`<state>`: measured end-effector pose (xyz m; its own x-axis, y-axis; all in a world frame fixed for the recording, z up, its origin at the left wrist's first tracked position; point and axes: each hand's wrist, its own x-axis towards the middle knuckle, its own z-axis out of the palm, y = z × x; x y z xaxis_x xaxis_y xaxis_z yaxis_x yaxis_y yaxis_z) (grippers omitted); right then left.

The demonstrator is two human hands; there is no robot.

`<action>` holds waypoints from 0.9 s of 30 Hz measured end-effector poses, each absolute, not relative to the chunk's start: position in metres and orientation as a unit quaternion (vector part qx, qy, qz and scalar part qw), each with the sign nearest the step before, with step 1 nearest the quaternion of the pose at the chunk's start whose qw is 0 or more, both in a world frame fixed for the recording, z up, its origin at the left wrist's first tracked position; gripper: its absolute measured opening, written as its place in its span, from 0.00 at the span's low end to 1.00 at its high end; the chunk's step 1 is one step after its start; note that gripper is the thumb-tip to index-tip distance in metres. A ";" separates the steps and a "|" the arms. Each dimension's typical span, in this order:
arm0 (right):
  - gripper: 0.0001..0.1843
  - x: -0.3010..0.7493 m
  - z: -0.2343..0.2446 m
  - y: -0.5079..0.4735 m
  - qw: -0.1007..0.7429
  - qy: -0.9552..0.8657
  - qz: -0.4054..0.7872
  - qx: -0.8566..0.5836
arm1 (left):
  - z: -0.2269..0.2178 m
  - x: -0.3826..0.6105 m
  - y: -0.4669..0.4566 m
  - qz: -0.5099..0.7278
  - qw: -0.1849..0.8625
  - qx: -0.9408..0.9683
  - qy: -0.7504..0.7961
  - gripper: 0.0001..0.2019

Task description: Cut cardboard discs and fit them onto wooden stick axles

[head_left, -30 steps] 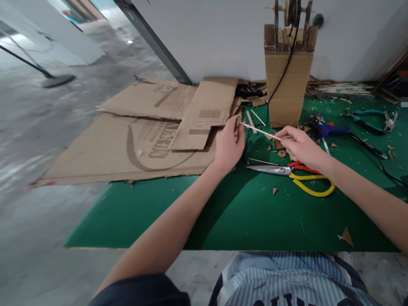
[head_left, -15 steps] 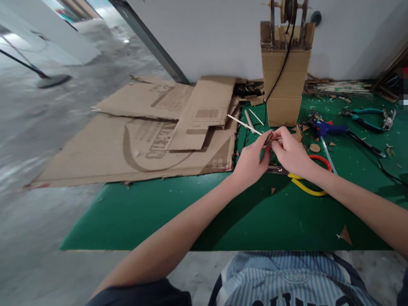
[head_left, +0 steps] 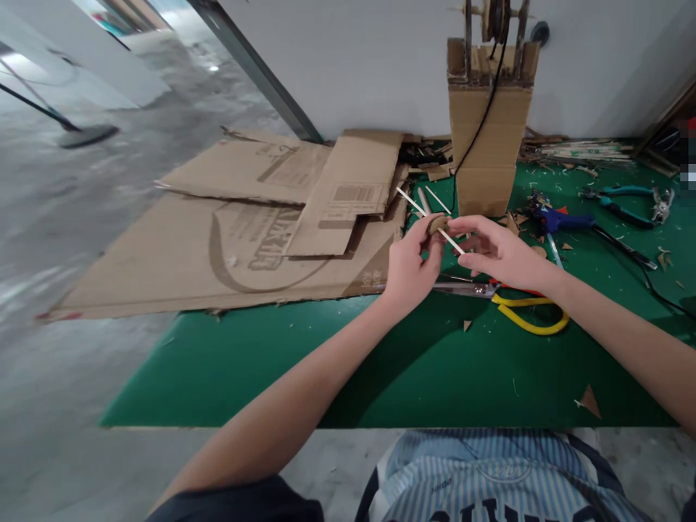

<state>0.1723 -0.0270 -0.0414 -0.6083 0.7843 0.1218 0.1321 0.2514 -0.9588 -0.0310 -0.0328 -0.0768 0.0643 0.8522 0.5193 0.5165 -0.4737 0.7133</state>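
Observation:
My left hand (head_left: 412,264) is closed, pinching a small round cardboard disc (head_left: 438,224) between thumb and fingers. A thin white stick (head_left: 452,242) runs slantwise through the disc, its far end pointing up and left. Beside it, my right hand (head_left: 497,250) has its fingers apart, the forefinger close to the disc's edge and the thumb by the stick's near end. Whether those fingertips touch is hard to see. Under the hands lie scissors (head_left: 531,319) with yellow and red handles, partly covered by my right hand.
Large cardboard sheets (head_left: 163,254) cover the left of the green tabletop (head_left: 261,370). Behind the hands stands a tall cardboard box structure (head_left: 486,145) with a spool and black cord on top. A blue glue gun (head_left: 565,220), pliers (head_left: 625,192) and cardboard scraps lie to the right.
Both hands have shifted slightly left, bringing the disc into clearer view. My right hand has spread its fingers from a tight pinch, and the stick's near end now shows.

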 end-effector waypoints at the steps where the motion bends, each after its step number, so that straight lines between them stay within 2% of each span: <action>1: 0.33 0.173 -0.043 -0.027 0.308 -0.731 0.525 -0.309 | -0.076 -0.030 -0.035 0.480 0.164 0.714 0.482 0.17; 5: 0.43 0.175 -0.051 -0.023 0.316 -0.741 0.521 -0.280 | -0.072 -0.029 -0.040 0.462 0.124 0.740 0.474 0.19; 12: 0.24 0.177 -0.055 -0.019 0.405 -0.710 0.505 -0.277 | -0.066 -0.024 -0.048 0.462 0.102 0.767 0.434 0.17; 20: 0.19 0.174 -0.052 -0.020 0.441 -0.670 0.503 -0.322 | -0.069 -0.019 -0.057 0.441 0.101 0.802 0.389 0.20; 27: 0.21 0.173 -0.059 -0.019 0.454 -0.659 0.479 -0.361 | -0.067 -0.016 -0.060 0.446 0.095 0.812 0.363 0.19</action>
